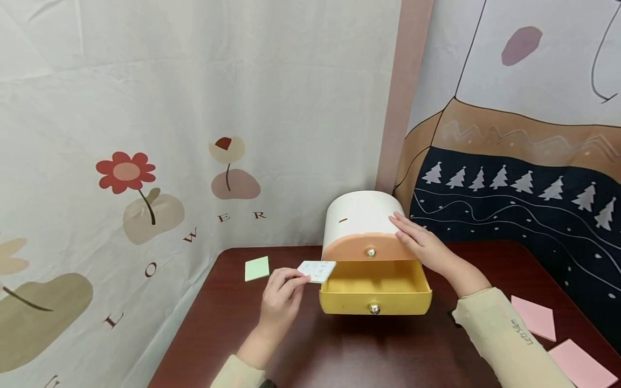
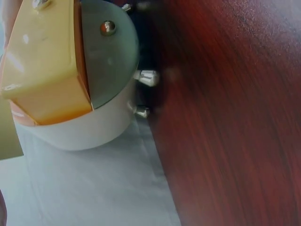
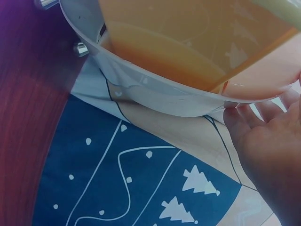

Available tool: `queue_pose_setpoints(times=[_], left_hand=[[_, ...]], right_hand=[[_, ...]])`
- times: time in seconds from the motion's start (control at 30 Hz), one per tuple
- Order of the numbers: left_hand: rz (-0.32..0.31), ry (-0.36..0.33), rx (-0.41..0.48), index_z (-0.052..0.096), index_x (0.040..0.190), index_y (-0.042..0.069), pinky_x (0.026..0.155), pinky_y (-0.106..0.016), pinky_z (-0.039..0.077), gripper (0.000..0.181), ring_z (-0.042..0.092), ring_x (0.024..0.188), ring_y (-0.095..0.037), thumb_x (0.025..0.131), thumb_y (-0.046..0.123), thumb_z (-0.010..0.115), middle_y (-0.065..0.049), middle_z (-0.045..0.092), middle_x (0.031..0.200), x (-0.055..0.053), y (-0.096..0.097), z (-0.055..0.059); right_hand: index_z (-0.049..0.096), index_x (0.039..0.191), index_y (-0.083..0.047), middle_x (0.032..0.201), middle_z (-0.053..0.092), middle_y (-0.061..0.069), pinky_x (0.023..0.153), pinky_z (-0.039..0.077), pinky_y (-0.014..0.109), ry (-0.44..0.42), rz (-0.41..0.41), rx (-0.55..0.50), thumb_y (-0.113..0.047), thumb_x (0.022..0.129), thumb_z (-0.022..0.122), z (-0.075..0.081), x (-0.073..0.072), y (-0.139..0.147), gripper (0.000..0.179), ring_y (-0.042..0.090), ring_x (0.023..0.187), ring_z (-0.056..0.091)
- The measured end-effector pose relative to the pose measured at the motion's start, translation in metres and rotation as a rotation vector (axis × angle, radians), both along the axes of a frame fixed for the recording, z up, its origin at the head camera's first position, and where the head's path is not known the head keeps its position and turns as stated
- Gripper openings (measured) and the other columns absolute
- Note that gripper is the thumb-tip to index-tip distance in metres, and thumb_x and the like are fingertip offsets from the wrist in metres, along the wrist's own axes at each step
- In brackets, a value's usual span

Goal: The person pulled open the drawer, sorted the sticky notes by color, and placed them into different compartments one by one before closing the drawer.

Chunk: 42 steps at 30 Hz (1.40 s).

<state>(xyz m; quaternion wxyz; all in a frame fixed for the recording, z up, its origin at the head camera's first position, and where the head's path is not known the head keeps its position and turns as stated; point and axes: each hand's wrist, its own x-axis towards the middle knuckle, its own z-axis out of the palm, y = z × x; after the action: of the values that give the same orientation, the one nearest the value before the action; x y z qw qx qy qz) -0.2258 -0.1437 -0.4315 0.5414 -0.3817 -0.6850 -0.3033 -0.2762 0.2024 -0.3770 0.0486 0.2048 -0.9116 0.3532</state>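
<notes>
My left hand [image 1: 281,296] pinches a small white patterned note pad [image 1: 316,270] between thumb and fingers, beside the left front corner of a pulled-out yellow drawer [image 1: 368,303]. The drawer belongs to a rounded white cabinet [image 1: 361,213] with an orange top drawer [image 1: 349,247], which is closed. Below the yellow one, a grey-green drawer front [image 2: 110,61] shows in the left wrist view. With fingers extended, my right hand [image 1: 429,245] rests against the cabinet's upper right side. The yellow drawer's visible inside holds nothing I can make out.
A light green note pad [image 1: 257,268] lies at the table's back left. Two pink note pads, one farther back [image 1: 533,318] and one nearer [image 1: 582,364], lie at the right. Silver feet [image 2: 148,77] lift the cabinet off the dark red table [image 1: 218,328]. Printed curtains hang behind.
</notes>
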Motion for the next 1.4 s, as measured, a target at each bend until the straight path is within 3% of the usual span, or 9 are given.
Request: queue_pose_setpoints(times=[0.33,0.9,1.2,1.4], left_hand=[[-0.043,-0.02,-0.063,0.073,0.087,0.006,0.075,-0.026,0.049,0.015,0.058,0.083,-0.022,0.09,0.003,0.058,-0.007,0.063,0.088,-0.001,0.018,0.004],[-0.061,-0.028,-0.112,0.074,0.088,0.007,0.076,-0.026,0.051,0.016,0.059,0.084,-0.022,0.091,0.003,0.059,-0.006,0.063,0.089,-0.005,0.034,0.01],[-0.05,-0.052,-0.124,0.074,0.09,0.009,0.076,-0.026,0.051,0.018,0.059,0.085,-0.021,0.087,-0.002,0.059,-0.005,0.063,0.09,-0.007,0.039,0.011],[-0.059,-0.089,-0.142,0.074,0.091,0.01,0.076,-0.026,0.051,0.026,0.059,0.086,-0.02,0.078,-0.009,0.063,-0.004,0.063,0.091,-0.008,0.043,0.012]], right_hand=[[0.033,0.148,-0.02,0.158,0.019,0.007,0.107,0.014,0.068,0.0,0.001,-0.013,-0.042,0.101,0.037,0.0,0.001,-0.001,0.052,0.042,0.142,0.018],[0.034,0.148,-0.02,0.158,0.02,0.007,0.108,0.015,0.066,0.002,-0.002,-0.005,-0.041,0.101,0.037,-0.001,-0.001,-0.001,0.052,0.04,0.142,0.019],[0.034,0.148,-0.021,0.158,0.02,0.005,0.109,0.015,0.065,-0.001,-0.006,-0.01,-0.042,0.101,0.037,-0.001,0.001,-0.001,0.052,0.039,0.143,0.019],[0.034,0.148,-0.021,0.157,0.02,0.006,0.108,0.015,0.066,0.007,-0.008,-0.012,-0.042,0.101,0.037,-0.001,0.0,-0.001,0.051,0.04,0.142,0.019]])
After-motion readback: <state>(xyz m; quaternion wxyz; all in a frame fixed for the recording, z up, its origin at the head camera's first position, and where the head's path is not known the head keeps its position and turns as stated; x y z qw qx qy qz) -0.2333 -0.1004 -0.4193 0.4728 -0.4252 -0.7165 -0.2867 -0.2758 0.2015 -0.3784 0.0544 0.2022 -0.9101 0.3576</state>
